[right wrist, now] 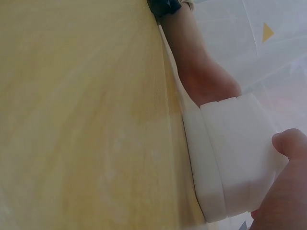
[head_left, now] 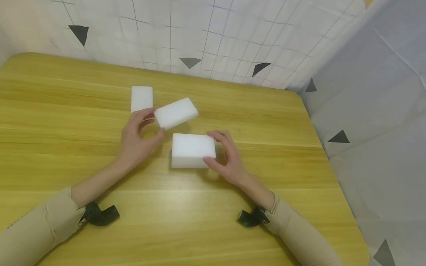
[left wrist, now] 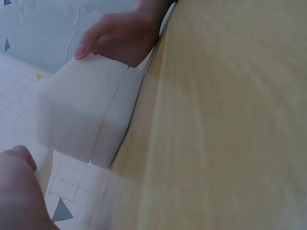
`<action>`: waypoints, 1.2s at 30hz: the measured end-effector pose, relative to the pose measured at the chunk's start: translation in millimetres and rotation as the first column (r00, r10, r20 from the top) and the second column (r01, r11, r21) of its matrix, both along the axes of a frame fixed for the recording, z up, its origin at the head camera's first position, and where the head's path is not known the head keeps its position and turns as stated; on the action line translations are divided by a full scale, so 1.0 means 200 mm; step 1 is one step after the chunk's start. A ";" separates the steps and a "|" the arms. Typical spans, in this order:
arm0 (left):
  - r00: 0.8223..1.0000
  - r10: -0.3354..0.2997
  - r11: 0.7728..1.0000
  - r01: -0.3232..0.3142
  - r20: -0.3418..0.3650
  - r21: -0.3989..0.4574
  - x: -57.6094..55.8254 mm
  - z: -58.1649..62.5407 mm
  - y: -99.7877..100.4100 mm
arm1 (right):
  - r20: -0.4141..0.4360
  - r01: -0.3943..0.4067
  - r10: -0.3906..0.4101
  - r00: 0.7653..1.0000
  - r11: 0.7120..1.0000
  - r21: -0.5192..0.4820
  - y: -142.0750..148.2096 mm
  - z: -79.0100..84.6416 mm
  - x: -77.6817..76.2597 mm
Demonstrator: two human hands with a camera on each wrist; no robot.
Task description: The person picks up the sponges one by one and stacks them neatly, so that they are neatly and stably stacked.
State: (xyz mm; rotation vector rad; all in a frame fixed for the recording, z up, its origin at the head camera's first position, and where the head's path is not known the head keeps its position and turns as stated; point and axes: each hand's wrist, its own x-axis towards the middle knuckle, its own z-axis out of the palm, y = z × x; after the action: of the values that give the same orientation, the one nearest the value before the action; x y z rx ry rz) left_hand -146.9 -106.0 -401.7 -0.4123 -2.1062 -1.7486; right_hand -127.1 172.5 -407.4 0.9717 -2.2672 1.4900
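My left hand (head_left: pixel 134 138) pinches a white sponge block (head_left: pixel 176 112) by its left end, thumb at the near corner and fingers at the far one. This block is tilted and held above the table, behind a stack of white sponge blocks (head_left: pixel 193 146). Around the stack's right end, my right hand (head_left: pixel 229 159) holds it with the thumb on the front face and fingers at the back. Seams between layers show on the stack (left wrist: pixel 81 110) in the left wrist view, its lowest block against the table. Another white sponge block (head_left: pixel 142 98) lies flat beyond my left hand.
The wooden table (head_left: pixel 266 118) extends on all sides of the stack. A white cloth with grid lines (head_left: pixel 226 37) hangs behind its far edge, and a grey-white sheet (head_left: pixel 376 111) runs along the right. Dark wrist devices (head_left: pixel 100 215) sit at both sleeve cuffs.
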 end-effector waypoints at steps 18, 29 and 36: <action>0.964 -0.152 0.963 0.195 -0.220 0.187 0.04 0.01 0.05 | -0.002 0.006 -0.006 1.000 1.000 0.000 0.00 0.00 0.00; 0.907 -0.247 0.922 0.328 -0.340 0.204 0.06 -0.01 0.08 | 0.035 0.003 -0.001 0.999 0.999 -0.054 0.00 -0.01 -0.01; 0.891 -0.301 0.908 0.377 -0.340 0.185 0.07 -0.01 0.09 | 0.063 0.001 0.004 0.998 0.997 -0.072 0.00 0.00 0.00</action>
State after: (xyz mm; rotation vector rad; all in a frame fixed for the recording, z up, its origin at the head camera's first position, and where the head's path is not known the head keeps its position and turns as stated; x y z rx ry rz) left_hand -132.6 -89.0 -403.8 -0.9627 -1.6463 -1.9572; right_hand -127.9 172.7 -408.4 0.9187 -2.2386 1.6125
